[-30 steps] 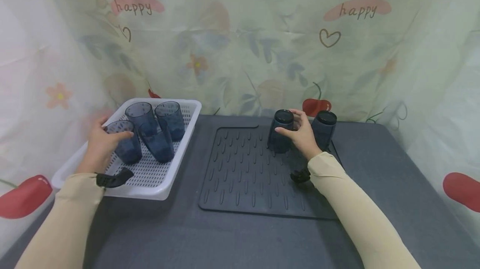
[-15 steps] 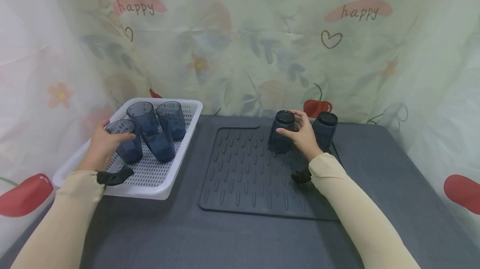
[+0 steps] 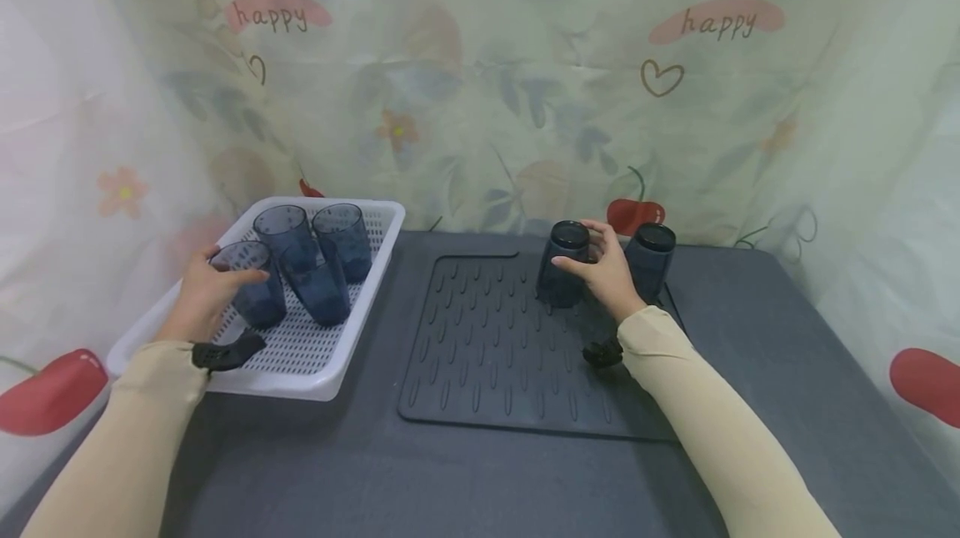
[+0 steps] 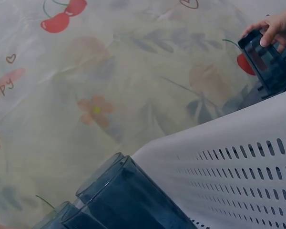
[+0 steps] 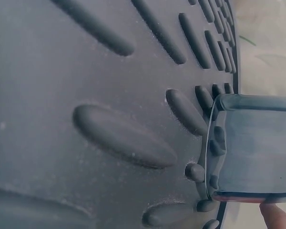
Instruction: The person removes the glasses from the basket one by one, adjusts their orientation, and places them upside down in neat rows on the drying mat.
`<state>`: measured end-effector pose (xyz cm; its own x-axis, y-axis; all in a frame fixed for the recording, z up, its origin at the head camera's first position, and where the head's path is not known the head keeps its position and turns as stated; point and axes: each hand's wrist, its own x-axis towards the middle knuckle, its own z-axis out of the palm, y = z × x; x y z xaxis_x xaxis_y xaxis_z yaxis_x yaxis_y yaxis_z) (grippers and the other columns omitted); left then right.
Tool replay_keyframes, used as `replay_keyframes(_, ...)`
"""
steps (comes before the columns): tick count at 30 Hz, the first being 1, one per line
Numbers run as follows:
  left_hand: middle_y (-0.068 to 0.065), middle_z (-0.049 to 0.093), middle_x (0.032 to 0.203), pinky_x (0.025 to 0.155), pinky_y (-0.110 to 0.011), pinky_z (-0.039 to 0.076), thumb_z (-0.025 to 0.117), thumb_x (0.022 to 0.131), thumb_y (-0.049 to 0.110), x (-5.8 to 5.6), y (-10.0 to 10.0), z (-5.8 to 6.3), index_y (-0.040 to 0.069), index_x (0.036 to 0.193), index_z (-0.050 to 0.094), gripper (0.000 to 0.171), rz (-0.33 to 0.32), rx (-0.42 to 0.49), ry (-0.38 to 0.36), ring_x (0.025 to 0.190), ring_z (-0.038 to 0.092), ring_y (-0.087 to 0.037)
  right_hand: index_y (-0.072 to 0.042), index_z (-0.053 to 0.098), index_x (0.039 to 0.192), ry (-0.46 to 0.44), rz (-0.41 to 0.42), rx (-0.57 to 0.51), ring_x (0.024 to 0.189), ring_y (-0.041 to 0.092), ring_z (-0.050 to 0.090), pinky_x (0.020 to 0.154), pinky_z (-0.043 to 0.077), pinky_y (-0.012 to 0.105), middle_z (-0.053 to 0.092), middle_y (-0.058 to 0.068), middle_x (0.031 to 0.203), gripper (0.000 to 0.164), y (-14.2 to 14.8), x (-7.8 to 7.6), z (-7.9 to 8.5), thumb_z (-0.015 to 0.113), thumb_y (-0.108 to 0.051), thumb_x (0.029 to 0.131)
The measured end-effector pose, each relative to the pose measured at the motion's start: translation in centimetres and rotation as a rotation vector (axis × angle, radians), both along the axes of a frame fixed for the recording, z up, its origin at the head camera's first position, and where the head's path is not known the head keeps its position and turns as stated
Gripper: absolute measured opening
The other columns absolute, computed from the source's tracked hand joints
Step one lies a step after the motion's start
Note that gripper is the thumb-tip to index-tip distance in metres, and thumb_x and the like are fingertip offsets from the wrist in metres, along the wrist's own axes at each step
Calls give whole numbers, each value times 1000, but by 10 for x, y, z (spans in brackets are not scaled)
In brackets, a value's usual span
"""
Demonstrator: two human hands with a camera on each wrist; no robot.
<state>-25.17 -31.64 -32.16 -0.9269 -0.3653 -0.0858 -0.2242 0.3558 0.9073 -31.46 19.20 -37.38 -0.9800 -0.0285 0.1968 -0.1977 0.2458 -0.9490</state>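
My left hand [image 3: 202,294] grips a blue-tinted drinking glass [image 3: 260,303] near its rim, thumb on the near side and the other fingers mostly hidden. That glass stands mouth up, a little tilted, in a white perforated basket [image 3: 341,367]. Over on the black ridged drying mat [image 3: 480,363], my right hand [image 3: 609,273] holds an upside-down glass [image 3: 558,279] between thumb and fingers. In the right wrist view the rim of this glass [image 5: 257,148] sits right at the mat's ridges, with one fingertip [image 5: 275,217] beside it.
Several more glasses share the basket, including a leaning one [image 3: 318,288] and one at the back right [image 3: 343,242]. Another upside-down glass [image 3: 651,258] stands right of my right hand. A patterned curtain [image 3: 465,104] hangs behind the dark table [image 3: 450,480].
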Motion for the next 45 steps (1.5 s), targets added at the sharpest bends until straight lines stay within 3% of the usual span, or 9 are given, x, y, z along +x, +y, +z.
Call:
replay_keyframes(18,-25,3,159,118,-53,15,65,88,11,-2,-2,-2,4,154,-6,97,3,5,-8,146,11,-42,-15,27,148,4,7,-1,129,31,46,102,42,52,42,14,144,84,0,1,3,78,-23,82)
replay_keyframes(26,-26,0,159,119,-51,13,66,88,12,-3,-5,-2,-2,152,-8,99,-27,-20,-26,146,6,-42,-17,28,147,-6,-2,2,130,30,46,103,42,52,42,14,145,84,0,1,3,79,-25,81)
replay_keyframes(45,-29,9,157,117,-55,18,67,87,15,-1,-7,-3,-6,151,-1,96,-25,-54,-25,144,14,-46,-18,29,146,1,-8,9,129,29,47,102,43,51,42,13,145,83,0,1,2,79,-24,81)
